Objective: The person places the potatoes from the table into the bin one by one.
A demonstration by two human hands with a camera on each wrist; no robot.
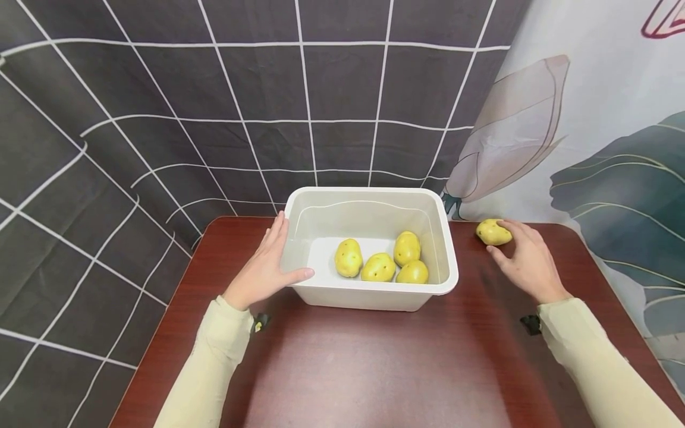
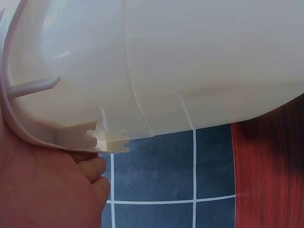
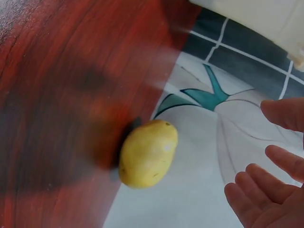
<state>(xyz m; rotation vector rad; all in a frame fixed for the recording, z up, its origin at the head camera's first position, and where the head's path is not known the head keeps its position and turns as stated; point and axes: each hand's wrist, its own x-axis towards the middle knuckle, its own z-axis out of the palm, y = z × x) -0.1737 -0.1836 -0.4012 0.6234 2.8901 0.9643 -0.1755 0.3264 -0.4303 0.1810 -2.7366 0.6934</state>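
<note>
A white plastic bin point(image 1: 369, 295) stands on the table with several yellow potatoes point(image 1: 348, 258) lying on its floor. My left hand point(image 1: 266, 261) rests against the bin's left side, fingers straight along the outside and thumb over the front rim. From the left wrist view, the fingers point(image 2: 93, 170) lie just under the bin's lip point(image 2: 28, 135). One more potato point(image 1: 493, 232) sits on the table right of the bin, near the back edge. Beside it my right hand point(image 1: 527, 261) reaches with thumb and fingers spread. In the right wrist view a gap shows between this potato point(image 3: 148, 153) and the fingers point(image 3: 256, 183).
The dark red wooden table point(image 1: 369, 368) carries the bin at its back edge. Behind it hangs a dark cloth with white grid lines point(image 1: 257, 83). A pale curtain with leaf and petal patterns point(image 1: 599, 178) hangs at the right, close behind the lone potato.
</note>
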